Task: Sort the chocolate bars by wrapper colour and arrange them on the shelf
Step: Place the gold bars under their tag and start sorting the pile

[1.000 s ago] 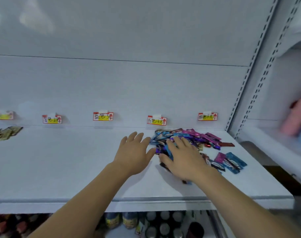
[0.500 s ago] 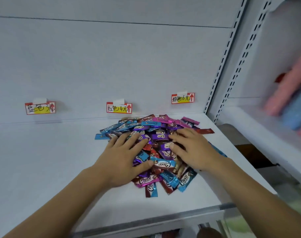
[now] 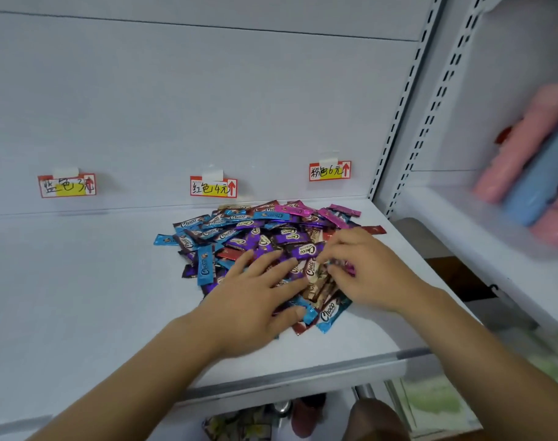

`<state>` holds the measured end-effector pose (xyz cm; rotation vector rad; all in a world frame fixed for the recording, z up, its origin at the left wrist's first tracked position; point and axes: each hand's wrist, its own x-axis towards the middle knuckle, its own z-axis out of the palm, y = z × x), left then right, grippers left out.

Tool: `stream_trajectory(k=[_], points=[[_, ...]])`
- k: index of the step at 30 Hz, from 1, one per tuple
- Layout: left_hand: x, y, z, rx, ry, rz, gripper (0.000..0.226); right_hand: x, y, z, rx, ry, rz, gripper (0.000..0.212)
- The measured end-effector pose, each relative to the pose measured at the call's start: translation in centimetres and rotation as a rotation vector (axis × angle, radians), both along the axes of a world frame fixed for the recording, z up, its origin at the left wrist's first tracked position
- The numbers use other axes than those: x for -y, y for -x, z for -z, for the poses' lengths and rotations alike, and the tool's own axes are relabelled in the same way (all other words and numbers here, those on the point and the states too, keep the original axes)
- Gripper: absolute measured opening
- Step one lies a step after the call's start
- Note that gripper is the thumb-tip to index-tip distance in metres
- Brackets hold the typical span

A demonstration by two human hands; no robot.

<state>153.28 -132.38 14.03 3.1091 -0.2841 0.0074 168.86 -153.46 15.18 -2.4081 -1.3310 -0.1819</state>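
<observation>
A heap of chocolate bars in blue, purple, red, pink and brown wrappers lies on the white shelf, towards its right end. My left hand rests flat on the near side of the heap, fingers spread and straight. My right hand is on the heap's right side, its fingertips curled and pinching a bar whose pink wrapper shows under the fingers. On the back wall hang three price labels: a blue-colour label, a red-colour label and a pink-colour label.
A slotted upright ends the shelf on the right. Beyond it, a neighbouring shelf holds blurred pink and blue packs. The shelf's front edge runs just under my forearms, with goods on a lower shelf.
The view has swung right and closer to the heap. My left hand has slid onto the bars. My right hand's fingers have curled from flat into a pinch on a bar.
</observation>
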Motion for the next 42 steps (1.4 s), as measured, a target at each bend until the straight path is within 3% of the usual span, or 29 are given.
stream_trajectory(k=[6,12,16,21,23,25,27,35,38,41,42], points=[[-1.8,0.9,-0.6,-0.006,0.026,-0.085,0.077,0.5,1.1,-1.0,-0.073,0.234,-0.153,0.05],[-1.0,1.4,-0.3,0.058,0.086,-0.141,0.081,-0.6,1.6,-2.0,0.291,0.318,-0.286,0.03],[-0.6,1.3,-0.1,0.219,0.251,-0.185,0.07,-0.1,1.5,-2.4,0.182,0.08,-0.171,0.033],[2.0,1.1,-1.0,0.506,0.529,-0.33,0.032,-0.9,3.1,-2.5,0.136,-0.251,0.021,0.023],[3.6,1.4,-2.2,0.384,0.788,-0.368,0.035,-1.9,4.4,-2.3,0.122,-0.365,0.027,0.021],[5.0,1.6,-2.9,0.229,1.238,-0.362,0.024,-3.0,5.9,-2.0,0.088,-0.435,0.017,0.024],[5.5,1.4,-2.9,0.201,1.511,-0.346,0.024,-3.9,7.2,-1.7,0.055,-0.459,-0.022,0.03],[4.3,0.5,-2.6,0.373,1.768,-0.622,0.029,-4.0,8.0,-1.2,0.055,-0.466,-0.114,0.029],[4.2,0.2,-2.9,0.337,1.763,-0.565,0.022,-3.7,8.1,-2.1,-0.048,-0.518,-0.095,0.028],[3.7,0.2,-3.0,0.31,1.777,-0.578,0.021,-3.0,6.8,-2.7,-0.154,-0.65,0.086,0.025],[3.3,0.2,-3.0,0.297,1.776,-0.603,0.02,-2.4,5.8,-2.5,-0.137,-0.599,0.155,0.025]])
